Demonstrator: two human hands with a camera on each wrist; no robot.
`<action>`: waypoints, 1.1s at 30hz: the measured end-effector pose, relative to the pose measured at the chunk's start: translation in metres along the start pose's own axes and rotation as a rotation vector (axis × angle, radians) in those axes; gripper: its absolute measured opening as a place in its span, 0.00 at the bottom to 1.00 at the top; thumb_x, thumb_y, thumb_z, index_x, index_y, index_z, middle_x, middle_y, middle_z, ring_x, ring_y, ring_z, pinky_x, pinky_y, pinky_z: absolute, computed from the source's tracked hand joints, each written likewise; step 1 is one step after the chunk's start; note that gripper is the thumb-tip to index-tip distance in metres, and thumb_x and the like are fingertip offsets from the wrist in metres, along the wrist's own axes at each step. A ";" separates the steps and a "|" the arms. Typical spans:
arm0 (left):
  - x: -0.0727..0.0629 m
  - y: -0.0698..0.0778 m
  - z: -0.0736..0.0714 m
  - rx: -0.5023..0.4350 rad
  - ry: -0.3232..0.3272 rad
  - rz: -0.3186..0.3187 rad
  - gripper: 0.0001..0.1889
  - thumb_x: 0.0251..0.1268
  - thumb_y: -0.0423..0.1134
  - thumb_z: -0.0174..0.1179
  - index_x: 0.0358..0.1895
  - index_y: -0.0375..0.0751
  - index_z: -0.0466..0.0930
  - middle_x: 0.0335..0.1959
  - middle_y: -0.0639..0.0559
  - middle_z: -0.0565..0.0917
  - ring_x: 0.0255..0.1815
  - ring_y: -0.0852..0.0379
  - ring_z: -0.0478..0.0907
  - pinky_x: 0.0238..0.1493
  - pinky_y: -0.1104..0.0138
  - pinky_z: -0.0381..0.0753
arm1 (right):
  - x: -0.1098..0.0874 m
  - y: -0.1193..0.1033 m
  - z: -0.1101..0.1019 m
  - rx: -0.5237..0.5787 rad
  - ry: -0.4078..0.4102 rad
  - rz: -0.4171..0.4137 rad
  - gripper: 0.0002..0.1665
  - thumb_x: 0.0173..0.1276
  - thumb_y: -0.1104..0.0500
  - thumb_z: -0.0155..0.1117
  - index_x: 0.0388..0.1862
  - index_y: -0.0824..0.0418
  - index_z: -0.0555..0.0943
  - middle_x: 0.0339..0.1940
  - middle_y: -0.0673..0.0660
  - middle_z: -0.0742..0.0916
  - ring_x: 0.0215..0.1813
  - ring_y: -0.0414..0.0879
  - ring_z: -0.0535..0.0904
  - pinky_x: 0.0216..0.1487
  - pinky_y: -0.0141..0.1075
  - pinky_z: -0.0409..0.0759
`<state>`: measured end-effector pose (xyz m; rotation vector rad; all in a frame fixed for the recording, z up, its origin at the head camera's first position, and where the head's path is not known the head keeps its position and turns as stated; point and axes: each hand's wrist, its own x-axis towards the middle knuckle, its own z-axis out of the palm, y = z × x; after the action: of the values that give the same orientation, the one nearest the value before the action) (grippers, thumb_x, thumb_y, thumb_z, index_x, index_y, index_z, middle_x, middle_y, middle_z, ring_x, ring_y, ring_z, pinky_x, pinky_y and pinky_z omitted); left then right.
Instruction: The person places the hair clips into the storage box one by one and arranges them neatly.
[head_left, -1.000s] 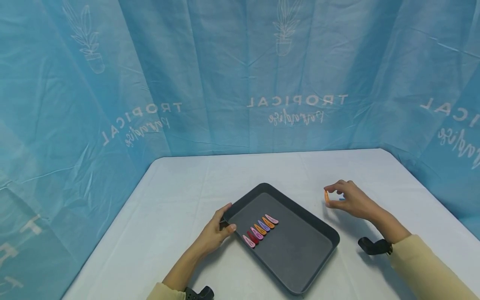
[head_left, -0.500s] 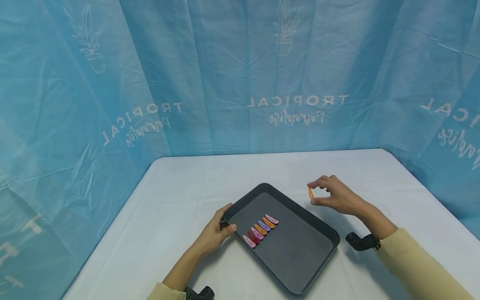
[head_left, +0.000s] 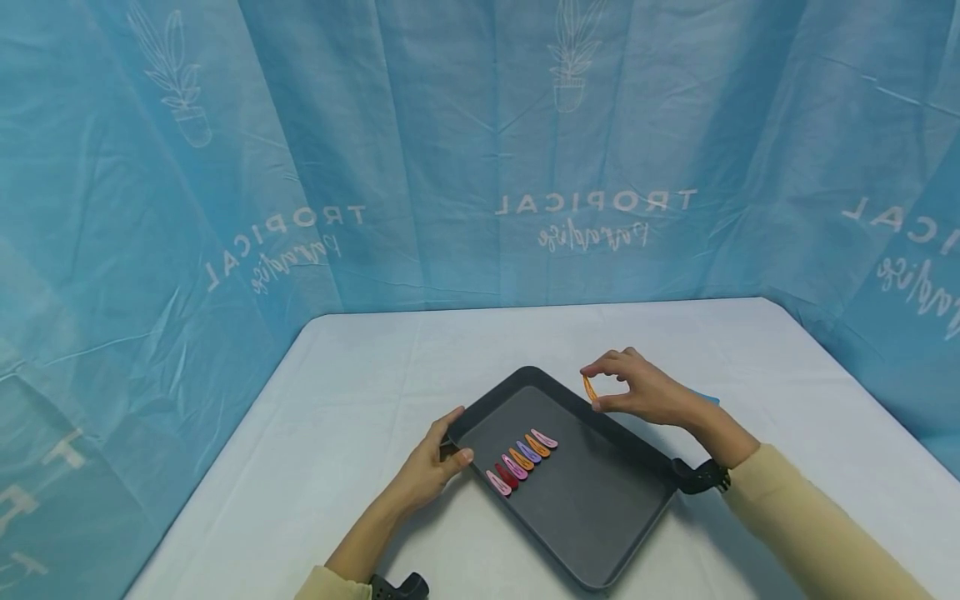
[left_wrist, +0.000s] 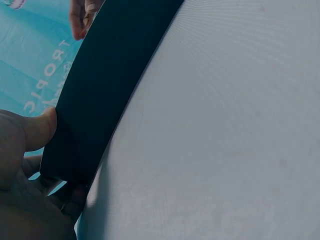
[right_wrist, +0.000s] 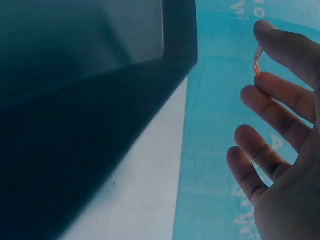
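Observation:
My left hand (head_left: 427,467) grips the left corner of a dark grey baking tray (head_left: 592,500), thumb at the rim and fingers around the outside. In the left wrist view the tray's outer wall (left_wrist: 105,90) fills the middle. Above the tray's far edge, my right hand (head_left: 645,392) pinches an orange snap hair clip (head_left: 590,387) between thumb and index finger, its other fingers spread in the right wrist view. Inside the tray, several snap hair clips lie in a slanted row, from a pink clip (head_left: 498,483) past a red clip (head_left: 506,476) and a purple clip (head_left: 528,452) to another pink clip (head_left: 544,438).
The tray lies at an angle on a table with a white cloth (head_left: 360,383). A small blue thing (head_left: 705,397) shows partly behind the right wrist. Blue printed sheets (head_left: 450,167) hang around the back and sides of the table.
My right hand has moved left with the orange hair clip, from the table right of the tray to above its far edge. The left hand, tray and row of clips stay put.

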<state>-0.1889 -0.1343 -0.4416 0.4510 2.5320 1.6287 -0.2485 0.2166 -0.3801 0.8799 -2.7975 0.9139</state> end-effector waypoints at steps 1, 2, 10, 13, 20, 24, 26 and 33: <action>0.000 0.000 0.000 -0.004 0.001 -0.004 0.34 0.66 0.39 0.57 0.74 0.47 0.53 0.74 0.35 0.54 0.72 0.33 0.54 0.65 0.40 0.61 | 0.002 -0.001 0.001 0.009 -0.013 -0.004 0.30 0.56 0.52 0.71 0.58 0.55 0.78 0.56 0.53 0.81 0.55 0.49 0.68 0.52 0.51 0.73; 0.000 0.000 0.000 -0.008 0.001 -0.005 0.35 0.66 0.40 0.57 0.74 0.47 0.53 0.74 0.35 0.54 0.72 0.33 0.54 0.65 0.41 0.62 | 0.003 -0.002 0.002 0.020 -0.025 -0.008 0.29 0.57 0.52 0.71 0.59 0.56 0.77 0.57 0.53 0.81 0.55 0.49 0.68 0.52 0.52 0.73; 0.000 -0.002 0.001 -0.006 -0.003 -0.016 0.35 0.66 0.39 0.57 0.74 0.48 0.52 0.74 0.35 0.53 0.73 0.33 0.53 0.66 0.40 0.60 | 0.014 -0.006 0.011 0.062 -0.103 -0.037 0.31 0.59 0.46 0.68 0.60 0.54 0.77 0.58 0.51 0.80 0.55 0.51 0.67 0.53 0.54 0.73; 0.000 -0.001 0.000 -0.006 -0.002 -0.007 0.35 0.66 0.39 0.57 0.74 0.47 0.53 0.74 0.35 0.54 0.73 0.32 0.53 0.66 0.40 0.60 | 0.019 -0.007 0.015 0.067 -0.128 -0.045 0.30 0.59 0.45 0.68 0.60 0.53 0.77 0.58 0.51 0.80 0.55 0.50 0.67 0.54 0.55 0.72; 0.000 0.000 0.000 0.012 -0.011 -0.011 0.36 0.66 0.40 0.57 0.74 0.47 0.51 0.75 0.36 0.52 0.74 0.32 0.49 0.67 0.38 0.57 | 0.028 -0.010 0.023 0.032 -0.176 -0.051 0.28 0.60 0.52 0.69 0.60 0.52 0.77 0.58 0.51 0.80 0.55 0.49 0.67 0.54 0.53 0.73; 0.000 0.000 -0.001 0.022 -0.010 -0.005 0.36 0.66 0.40 0.57 0.74 0.46 0.51 0.75 0.36 0.52 0.74 0.32 0.48 0.67 0.37 0.55 | 0.031 -0.009 0.028 0.021 -0.191 -0.044 0.27 0.60 0.54 0.69 0.59 0.53 0.77 0.57 0.50 0.80 0.55 0.52 0.67 0.53 0.50 0.73; 0.000 0.000 -0.001 0.031 -0.007 -0.004 0.36 0.66 0.40 0.57 0.74 0.46 0.51 0.75 0.36 0.52 0.74 0.32 0.48 0.66 0.36 0.55 | 0.031 -0.009 0.031 0.016 -0.198 -0.045 0.27 0.60 0.54 0.69 0.59 0.54 0.77 0.56 0.50 0.81 0.55 0.52 0.67 0.52 0.48 0.72; 0.000 -0.001 -0.001 0.036 -0.003 -0.004 0.35 0.66 0.41 0.57 0.74 0.48 0.51 0.75 0.36 0.53 0.74 0.32 0.48 0.66 0.37 0.56 | 0.031 -0.008 0.039 -0.024 -0.230 -0.058 0.28 0.60 0.54 0.69 0.60 0.55 0.77 0.57 0.51 0.80 0.53 0.47 0.65 0.53 0.48 0.71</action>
<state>-0.1891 -0.1351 -0.4419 0.4509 2.5621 1.5817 -0.2663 0.1736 -0.4011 1.1231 -2.9457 0.8168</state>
